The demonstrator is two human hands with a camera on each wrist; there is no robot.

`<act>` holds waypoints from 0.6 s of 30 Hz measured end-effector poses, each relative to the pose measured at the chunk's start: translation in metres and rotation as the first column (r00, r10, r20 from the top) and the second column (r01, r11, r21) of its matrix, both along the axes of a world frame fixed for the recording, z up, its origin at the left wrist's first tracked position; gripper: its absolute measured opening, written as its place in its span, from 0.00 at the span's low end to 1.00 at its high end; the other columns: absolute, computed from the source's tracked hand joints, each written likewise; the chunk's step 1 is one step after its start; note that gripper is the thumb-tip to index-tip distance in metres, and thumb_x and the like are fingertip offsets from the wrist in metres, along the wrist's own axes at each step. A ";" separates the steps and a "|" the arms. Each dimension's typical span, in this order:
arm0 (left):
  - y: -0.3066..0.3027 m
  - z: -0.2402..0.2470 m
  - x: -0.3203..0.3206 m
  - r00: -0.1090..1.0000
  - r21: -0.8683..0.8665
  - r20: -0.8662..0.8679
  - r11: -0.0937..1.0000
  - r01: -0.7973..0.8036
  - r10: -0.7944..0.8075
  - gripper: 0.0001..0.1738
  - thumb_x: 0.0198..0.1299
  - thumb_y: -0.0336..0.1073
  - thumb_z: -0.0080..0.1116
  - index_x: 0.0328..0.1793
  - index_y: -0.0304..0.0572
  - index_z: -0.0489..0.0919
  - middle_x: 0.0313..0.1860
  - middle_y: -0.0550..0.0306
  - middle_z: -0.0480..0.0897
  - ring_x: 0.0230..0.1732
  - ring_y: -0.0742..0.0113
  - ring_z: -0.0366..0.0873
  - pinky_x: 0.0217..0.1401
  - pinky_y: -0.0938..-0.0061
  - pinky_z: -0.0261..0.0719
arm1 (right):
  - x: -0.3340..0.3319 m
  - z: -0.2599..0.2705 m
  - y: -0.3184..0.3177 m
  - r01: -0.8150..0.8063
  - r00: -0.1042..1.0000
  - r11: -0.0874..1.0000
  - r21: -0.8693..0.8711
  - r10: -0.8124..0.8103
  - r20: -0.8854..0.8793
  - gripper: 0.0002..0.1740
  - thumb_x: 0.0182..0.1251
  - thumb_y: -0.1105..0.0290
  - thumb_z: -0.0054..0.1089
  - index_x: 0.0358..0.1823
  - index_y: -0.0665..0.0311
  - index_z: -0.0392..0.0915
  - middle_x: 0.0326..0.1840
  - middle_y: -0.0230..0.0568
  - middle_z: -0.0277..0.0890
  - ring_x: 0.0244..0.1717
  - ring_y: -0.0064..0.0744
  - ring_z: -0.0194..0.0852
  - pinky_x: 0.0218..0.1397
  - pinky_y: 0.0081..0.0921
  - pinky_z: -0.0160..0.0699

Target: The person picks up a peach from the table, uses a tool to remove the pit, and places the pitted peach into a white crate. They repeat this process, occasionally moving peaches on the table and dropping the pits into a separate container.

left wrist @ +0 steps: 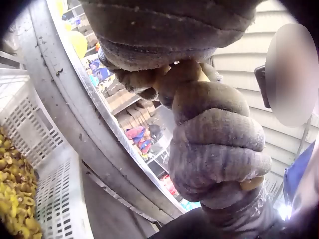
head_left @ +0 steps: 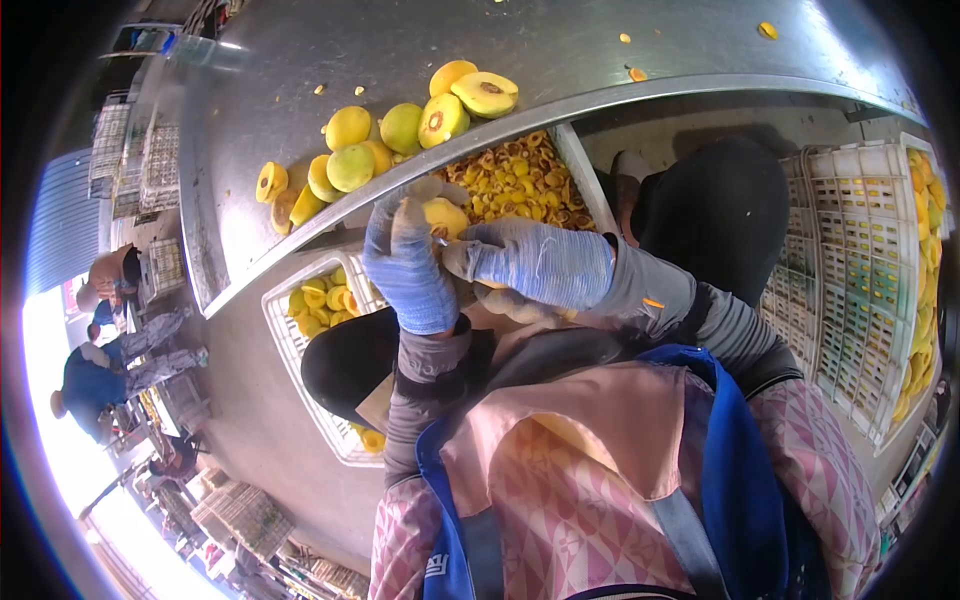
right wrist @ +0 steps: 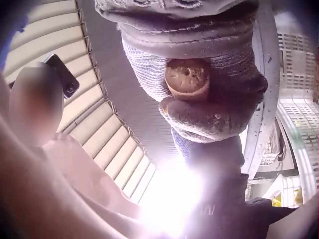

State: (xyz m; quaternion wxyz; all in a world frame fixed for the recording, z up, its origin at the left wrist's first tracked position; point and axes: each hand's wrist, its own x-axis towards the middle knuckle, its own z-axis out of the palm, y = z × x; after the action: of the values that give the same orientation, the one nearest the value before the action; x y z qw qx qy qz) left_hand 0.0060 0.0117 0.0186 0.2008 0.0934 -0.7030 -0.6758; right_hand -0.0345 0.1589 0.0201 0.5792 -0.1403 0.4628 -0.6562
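Observation:
Both hands wear blue-grey knit gloves and meet at the metal table's near edge. In the head view my left hand (head_left: 408,265) grips a yellow peach (head_left: 445,217), its fingers curled around the far side. My right hand (head_left: 540,262) holds a wooden-handled tool (right wrist: 187,78) in its fist; the round handle end shows in the right wrist view. A small metal glint lies at the peach's near side, while most of the tool is hidden by the glove. The left wrist view shows the right hand's curled fingers (left wrist: 219,134) close below the left hand.
Whole and halved peaches (head_left: 350,167) lie on the metal table (head_left: 300,60). Under its edge stands a crate of pits and scraps (head_left: 520,180). A white crate (head_left: 285,325) with peach halves is at left, stacked crates (head_left: 840,270) at right. Other people (head_left: 95,385) work farther left.

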 end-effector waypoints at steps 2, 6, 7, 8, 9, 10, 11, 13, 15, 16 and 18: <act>-0.003 -0.004 -0.002 0.999 -0.041 0.019 0.999 -0.028 0.028 0.16 0.69 0.39 0.53 0.47 0.30 0.81 0.36 0.53 0.85 0.36 0.70 0.80 0.42 0.77 0.77 | 0.003 0.005 -0.004 0.038 0.996 0.993 0.115 -0.028 -0.084 0.22 0.75 0.52 0.51 0.46 0.67 0.76 0.30 0.47 0.80 0.31 0.49 0.81 0.36 0.37 0.79; -0.006 -0.013 -0.004 0.987 -0.166 -0.019 0.973 -0.158 0.157 0.13 0.66 0.35 0.56 0.48 0.31 0.82 0.36 0.55 0.85 0.36 0.72 0.79 0.41 0.80 0.75 | 0.027 -0.021 -0.020 0.538 0.353 0.838 -0.091 -0.322 -0.878 0.21 0.75 0.51 0.48 0.44 0.64 0.75 0.29 0.54 0.79 0.30 0.55 0.81 0.34 0.43 0.80; -0.007 -0.012 -0.004 0.987 -0.168 -0.018 0.973 -0.159 0.158 0.13 0.66 0.35 0.56 0.48 0.31 0.82 0.36 0.55 0.85 0.36 0.72 0.79 0.41 0.80 0.75 | 0.027 -0.021 -0.020 0.538 0.355 0.838 -0.092 -0.324 -0.877 0.21 0.75 0.51 0.48 0.44 0.64 0.75 0.29 0.54 0.79 0.30 0.55 0.81 0.34 0.43 0.80; -0.007 -0.012 -0.004 0.995 -0.051 0.013 0.994 -0.095 0.096 0.13 0.67 0.35 0.56 0.48 0.31 0.82 0.37 0.55 0.85 0.36 0.72 0.79 0.40 0.80 0.75 | 0.027 -0.021 -0.020 0.508 0.452 0.861 -0.030 -0.296 -0.842 0.21 0.75 0.51 0.48 0.45 0.64 0.76 0.30 0.54 0.80 0.32 0.54 0.81 0.35 0.42 0.80; -0.007 -0.011 -0.005 0.999 0.070 0.036 0.997 -0.033 0.030 0.13 0.67 0.36 0.56 0.48 0.31 0.82 0.37 0.55 0.85 0.36 0.72 0.79 0.40 0.80 0.75 | 0.027 -0.021 -0.019 0.470 0.544 0.882 0.031 -0.261 -0.798 0.22 0.75 0.51 0.48 0.45 0.65 0.76 0.31 0.54 0.80 0.33 0.53 0.81 0.37 0.41 0.80; -0.006 -0.010 -0.005 0.999 0.072 0.035 0.997 -0.034 0.032 0.13 0.67 0.36 0.56 0.48 0.31 0.82 0.37 0.55 0.85 0.36 0.72 0.79 0.40 0.80 0.75 | 0.026 -0.023 -0.020 0.468 0.543 0.883 0.033 -0.259 -0.799 0.22 0.75 0.51 0.48 0.45 0.65 0.76 0.31 0.54 0.80 0.33 0.53 0.81 0.37 0.41 0.80; -0.004 -0.009 -0.006 0.997 0.091 0.067 0.995 -0.051 0.045 0.14 0.68 0.38 0.56 0.46 0.32 0.82 0.36 0.54 0.85 0.36 0.71 0.79 0.40 0.80 0.75 | 0.023 -0.026 -0.021 0.469 0.574 0.883 0.001 -0.304 -0.760 0.22 0.75 0.51 0.49 0.46 0.65 0.76 0.32 0.55 0.80 0.34 0.54 0.81 0.37 0.41 0.80; -0.005 -0.009 -0.006 0.993 0.109 0.101 0.991 -0.073 0.062 0.16 0.69 0.41 0.55 0.45 0.32 0.82 0.35 0.53 0.85 0.35 0.70 0.79 0.40 0.79 0.76 | 0.022 -0.026 -0.020 0.467 0.607 0.884 -0.030 -0.345 -0.716 0.22 0.75 0.51 0.49 0.47 0.66 0.76 0.32 0.56 0.80 0.35 0.54 0.81 0.37 0.40 0.80; -0.014 -0.014 -0.007 0.997 0.454 0.027 0.889 0.056 -0.076 0.22 0.71 0.50 0.51 0.42 0.34 0.81 0.34 0.52 0.84 0.34 0.69 0.79 0.38 0.79 0.76 | 0.022 -0.022 -0.015 0.444 0.751 0.880 -0.170 -0.469 -0.465 0.25 0.74 0.49 0.49 0.49 0.67 0.77 0.32 0.57 0.80 0.36 0.55 0.81 0.38 0.41 0.79; -0.018 -0.017 -0.009 0.996 0.549 0.086 0.835 -0.038 -0.012 0.23 0.70 0.53 0.52 0.49 0.38 0.78 0.36 0.53 0.82 0.35 0.63 0.80 0.41 0.70 0.80 | 0.022 -0.020 -0.013 0.439 0.752 0.882 -0.172 -0.466 -0.466 0.25 0.74 0.49 0.49 0.49 0.67 0.77 0.32 0.57 0.80 0.36 0.55 0.81 0.38 0.41 0.79; -0.031 -0.009 0.002 0.994 0.493 0.104 0.870 -0.035 -0.019 0.23 0.71 0.54 0.51 0.50 0.38 0.78 0.37 0.53 0.83 0.35 0.63 0.81 0.40 0.70 0.81 | 0.022 -0.015 -0.009 0.406 0.706 0.901 -0.155 -0.417 -0.573 0.26 0.73 0.47 0.49 0.47 0.67 0.76 0.30 0.56 0.80 0.35 0.55 0.81 0.36 0.42 0.78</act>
State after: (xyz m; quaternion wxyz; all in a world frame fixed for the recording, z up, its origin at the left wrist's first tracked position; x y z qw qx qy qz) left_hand 0.0076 -0.0191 0.0094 0.1355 0.1799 -0.5163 -0.8262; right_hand -0.0127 0.1497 0.0046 0.2430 -0.2364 0.6338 -0.6952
